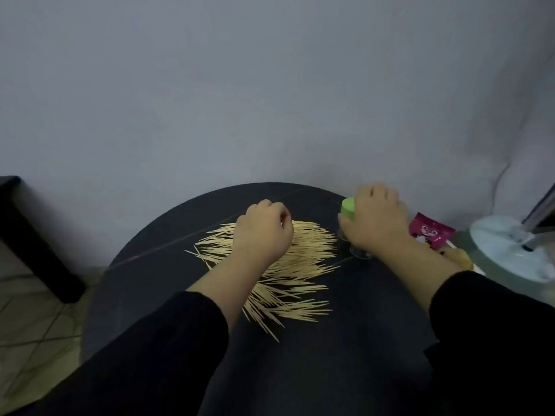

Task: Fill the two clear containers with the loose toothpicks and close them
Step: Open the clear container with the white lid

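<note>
Left hand (pixel 264 231) curls over the toothpicks (pixel 300 265) beneath it; whether it pinches any is unclear. Right hand (pixel 375 222) wraps the green-lidded container (pixel 348 208). Yanking it sideways could tip it into the pile.

the toothpicks (pixel 300 265) are a pale straw yellow, spread over a round table (pixel 168 235) of near-black charcoal crossed by a few thin paler lines. at the table's far right edge a lid (pixel 348 207) is flat lime green, and the clear container (pixel 360 253) under it is colourless, the dark top showing through. off the right edge a packet (pixel 432 231) is magenta with pale pink and white print, and a round base (pixel 510 244) is pale bluish white. the left sleeve (pixel 168 340) and right sleeve (pixel 495 325) are plain black. the wall (pixel 240 85) is an even blue-grey; off the left edge the floor (pixel 36 325) has beige tiles with darker grout lines, and the furniture (pixel 30 235) there is black
</note>
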